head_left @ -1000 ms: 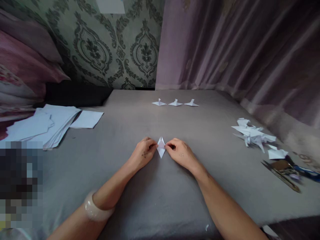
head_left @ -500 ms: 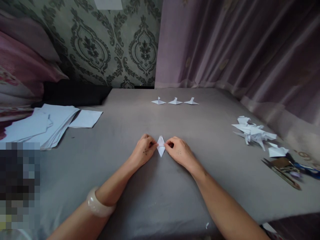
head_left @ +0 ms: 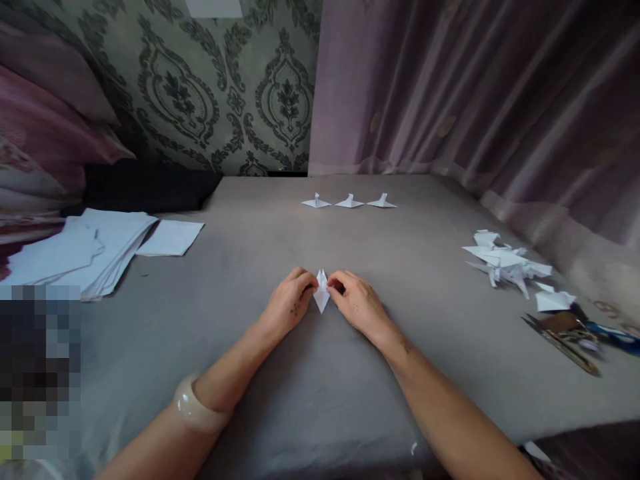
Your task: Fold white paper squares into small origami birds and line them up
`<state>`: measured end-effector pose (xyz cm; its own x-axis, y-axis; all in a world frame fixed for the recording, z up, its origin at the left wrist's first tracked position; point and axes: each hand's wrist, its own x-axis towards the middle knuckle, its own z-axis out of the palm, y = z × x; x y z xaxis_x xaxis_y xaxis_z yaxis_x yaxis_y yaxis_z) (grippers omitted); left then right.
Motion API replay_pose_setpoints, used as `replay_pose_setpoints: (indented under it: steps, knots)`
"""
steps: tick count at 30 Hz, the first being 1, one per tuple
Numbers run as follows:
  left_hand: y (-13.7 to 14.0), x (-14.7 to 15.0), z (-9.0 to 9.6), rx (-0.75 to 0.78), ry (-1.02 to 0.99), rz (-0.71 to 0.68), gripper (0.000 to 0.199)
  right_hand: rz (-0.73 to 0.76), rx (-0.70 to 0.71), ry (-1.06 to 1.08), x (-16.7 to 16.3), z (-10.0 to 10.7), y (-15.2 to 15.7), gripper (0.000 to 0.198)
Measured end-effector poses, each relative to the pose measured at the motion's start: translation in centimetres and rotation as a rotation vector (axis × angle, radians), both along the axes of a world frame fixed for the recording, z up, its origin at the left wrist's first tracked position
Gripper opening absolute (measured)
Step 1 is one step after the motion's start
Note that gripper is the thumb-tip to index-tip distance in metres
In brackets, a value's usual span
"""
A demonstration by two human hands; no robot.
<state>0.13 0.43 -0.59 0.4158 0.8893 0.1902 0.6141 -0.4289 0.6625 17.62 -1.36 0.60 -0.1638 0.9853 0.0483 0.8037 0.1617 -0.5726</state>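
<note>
Between my hands, a small white folded paper (head_left: 321, 301) in a narrow diamond shape lies near the middle of the grey cloth-covered table (head_left: 260, 233). Two thin points stick up at its far end, and a single point faces me. My left hand (head_left: 293, 297) pinches its left edge with thumb and forefinger. On the opposite edge, my right hand (head_left: 355, 300) grips it in a similar pinch. The fingertips cover part of both side corners. A pale bangle (head_left: 197, 405) circles my left wrist.
Three folded paper birds (head_left: 349, 201) stand in a row at the back. Stacked white paper sheets (head_left: 115, 247) lie at left. Several folded paper pieces (head_left: 510, 263) are heaped at right, above scissors (head_left: 563, 347). A curtain (head_left: 425, 87) hangs behind.
My left fingers have shifted slightly over the paper's upper left edge, and the right fingertips press a little further inward. The paper stays in about the same place.
</note>
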Motion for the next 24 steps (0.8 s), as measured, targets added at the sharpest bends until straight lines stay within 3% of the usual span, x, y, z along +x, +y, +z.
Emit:
replay_pose_setpoints:
  steps: [4, 7, 11, 15, 24]
  knots:
    - [-0.8, 0.1, 0.2, 0.132, 0.244, -0.112, 0.027, 0.091, 0.002, -0.131, -0.1, 1.2, -1.0, 0.026]
    - [-1.5, 0.3, 1.0, 0.206, 0.425, -0.179, 0.026, 0.112, -0.029, -0.263, 0.0, 2.3, -1.7, 0.031]
    - [-2.2, 0.7, 1.8, 0.235, 0.462, -0.143, 0.021, 0.095, -0.046, -0.347, 0.7, 3.2, -2.0, 0.034]
    - [-2.5, 1.0, 1.8, 0.249, 0.433, -0.084, 0.026, 0.071, -0.071, -0.275, 1.3, 3.0, -1.5, 0.035]
    - [-2.5, 1.3, 1.4, 0.214, 0.448, 0.015, 0.031, 0.003, -0.103, 0.083, 0.9, 0.5, -0.4, 0.032]
